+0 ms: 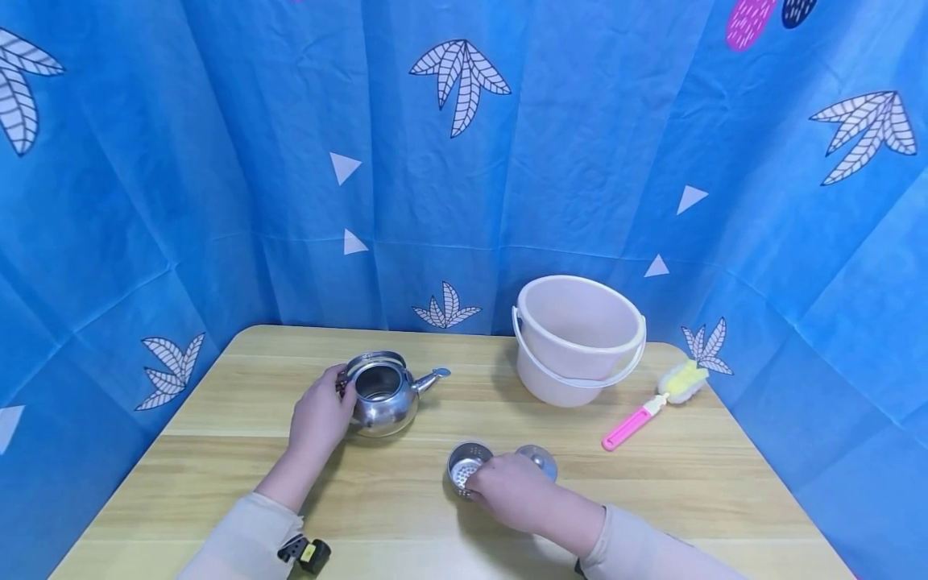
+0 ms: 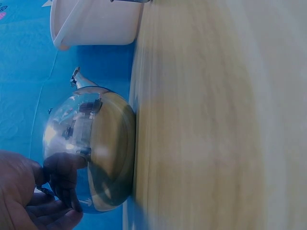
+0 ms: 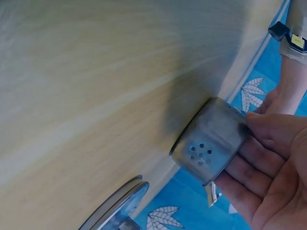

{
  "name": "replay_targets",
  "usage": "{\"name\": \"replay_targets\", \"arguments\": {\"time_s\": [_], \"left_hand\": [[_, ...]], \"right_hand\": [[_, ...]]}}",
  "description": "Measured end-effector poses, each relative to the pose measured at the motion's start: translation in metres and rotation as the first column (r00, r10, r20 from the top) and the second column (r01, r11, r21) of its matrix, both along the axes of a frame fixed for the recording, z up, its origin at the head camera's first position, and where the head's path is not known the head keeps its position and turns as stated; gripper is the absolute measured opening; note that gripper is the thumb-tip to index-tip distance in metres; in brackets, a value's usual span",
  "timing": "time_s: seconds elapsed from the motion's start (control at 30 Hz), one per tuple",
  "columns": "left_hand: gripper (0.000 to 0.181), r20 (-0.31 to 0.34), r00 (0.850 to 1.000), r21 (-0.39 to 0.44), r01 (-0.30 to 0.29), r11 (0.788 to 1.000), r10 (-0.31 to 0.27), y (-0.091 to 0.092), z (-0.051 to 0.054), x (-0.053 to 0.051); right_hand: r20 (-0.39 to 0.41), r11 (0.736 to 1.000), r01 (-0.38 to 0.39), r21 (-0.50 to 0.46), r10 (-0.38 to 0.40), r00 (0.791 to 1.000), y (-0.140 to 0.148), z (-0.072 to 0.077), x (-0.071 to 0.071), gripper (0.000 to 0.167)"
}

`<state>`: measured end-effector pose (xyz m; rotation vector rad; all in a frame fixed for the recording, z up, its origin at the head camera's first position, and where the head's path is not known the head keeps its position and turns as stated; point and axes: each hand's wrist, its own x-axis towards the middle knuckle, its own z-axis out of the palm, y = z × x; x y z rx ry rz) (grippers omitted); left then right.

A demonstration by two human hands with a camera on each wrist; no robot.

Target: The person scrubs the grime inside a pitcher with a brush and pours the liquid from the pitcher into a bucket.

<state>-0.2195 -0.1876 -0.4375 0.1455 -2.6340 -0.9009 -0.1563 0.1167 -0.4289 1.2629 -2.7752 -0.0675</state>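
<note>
A shiny steel teapot stands lidless on the table, its spout pointing right. At its left side my left hand grips it near the rim; in the left wrist view the thumb and fingers of that hand close about the handle, which is mostly hidden. My right hand pinches the rim of a small steel tea strainer with a perforated bottom. Holes also show in the wall of the strainer in the right wrist view. Just behind the right hand lies a round steel lid.
A white bucket with its handle hanging down stands at the back right. To its right lies a sponge brush with a pink handle and a yellow-white head. Blue patterned curtain surrounds the wooden table on the back and sides.
</note>
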Motion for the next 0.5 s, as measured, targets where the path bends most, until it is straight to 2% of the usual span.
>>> {"name": "replay_targets", "arguments": {"time_s": [0.17,0.3,0.5], "left_hand": [[0.044,-0.002,1.0,-0.004,-0.001,1.0,0.001,0.0,-0.001,0.0],[0.044,-0.002,1.0,-0.008,-0.002,1.0,0.002,-0.001,-0.002,-0.001],[0.044,-0.019,1.0,-0.01,-0.001,1.0,0.001,-0.001,-0.002,-0.001]], "right_hand": [[0.001,1.0,0.006,0.008,-0.006,1.0,0.0,0.0,0.0,0.01],[0.013,0.998,0.049,0.027,-0.049,0.999,0.0,0.005,0.002,0.006],[-0.016,0.997,0.077,0.01,-0.077,0.997,0.002,0.012,0.004,0.009]]}}
